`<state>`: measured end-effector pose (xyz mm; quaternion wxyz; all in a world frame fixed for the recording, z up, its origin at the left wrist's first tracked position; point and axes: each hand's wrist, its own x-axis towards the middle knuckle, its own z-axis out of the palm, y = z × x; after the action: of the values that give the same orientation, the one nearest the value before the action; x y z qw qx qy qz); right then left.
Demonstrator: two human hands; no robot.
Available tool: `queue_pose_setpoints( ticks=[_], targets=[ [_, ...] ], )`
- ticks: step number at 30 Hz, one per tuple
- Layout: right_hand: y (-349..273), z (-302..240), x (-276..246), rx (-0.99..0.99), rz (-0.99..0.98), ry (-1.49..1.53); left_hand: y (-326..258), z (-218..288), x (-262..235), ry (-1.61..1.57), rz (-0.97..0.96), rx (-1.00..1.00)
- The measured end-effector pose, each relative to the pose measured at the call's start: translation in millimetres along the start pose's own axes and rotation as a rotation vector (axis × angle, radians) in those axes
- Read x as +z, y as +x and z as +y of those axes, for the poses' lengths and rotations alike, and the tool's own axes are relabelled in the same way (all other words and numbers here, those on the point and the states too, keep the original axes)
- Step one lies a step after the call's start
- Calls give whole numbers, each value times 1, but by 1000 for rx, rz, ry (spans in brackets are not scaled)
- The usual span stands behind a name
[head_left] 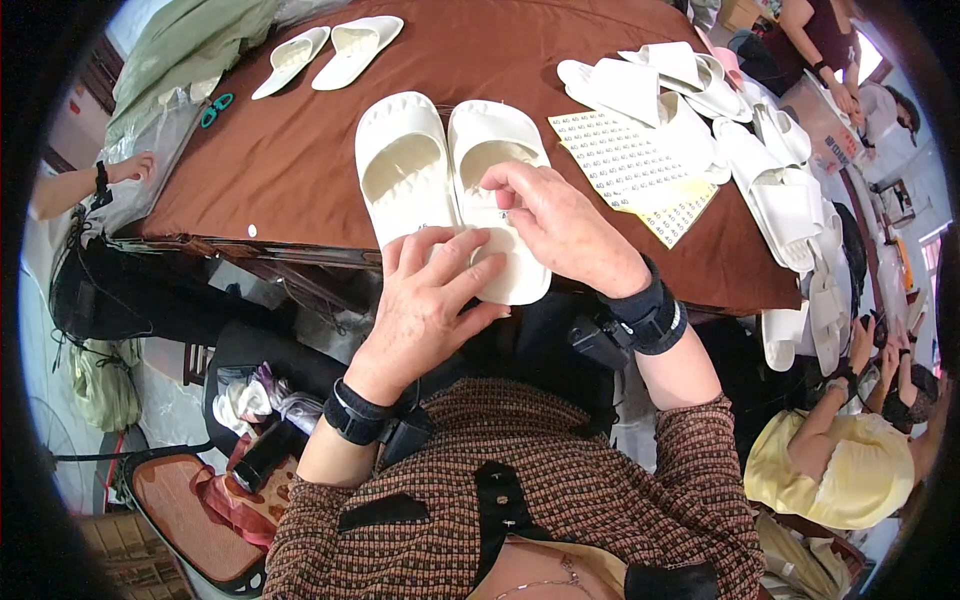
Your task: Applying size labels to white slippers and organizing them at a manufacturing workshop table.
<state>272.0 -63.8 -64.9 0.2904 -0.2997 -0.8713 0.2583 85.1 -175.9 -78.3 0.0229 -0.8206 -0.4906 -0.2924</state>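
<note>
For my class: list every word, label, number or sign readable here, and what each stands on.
Printed sheets, white and yellow: rows of small black numbers, legible but not copied here.
Pale package, upper right: red print, tilted, too small to read surely.
Slipper under the right hand: tiny dark mark, too small to read.

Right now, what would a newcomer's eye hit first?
Two white slippers, side by side at the brown table's near edge, under the left hand and right hand. Then the printed sheets to their right, beside a jumble of pale footwear.
</note>
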Motion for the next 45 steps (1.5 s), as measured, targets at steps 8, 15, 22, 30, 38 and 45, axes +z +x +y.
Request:
queue_pose_setpoints(
  ticks=[8,15,22,30,38,45],
  targets=[
    [2,2,5,-46,61,-70,1,0,0,24,12,18],
    [4,7,10,-142,107,-179,0,-1,1,25,6,16],
    [2,4,15,-150,104,-254,1,-1,0,11,1,10],
    [-1,5,5,22,48,-13,0,-1,0,16,-1,8],
    [-5,4,-11,120,9,344,1,0,-1,11,-12,-4],
    [-13,-1,-24,159,-147,278,1,1,-1,32,-23,-13]
  ],
)
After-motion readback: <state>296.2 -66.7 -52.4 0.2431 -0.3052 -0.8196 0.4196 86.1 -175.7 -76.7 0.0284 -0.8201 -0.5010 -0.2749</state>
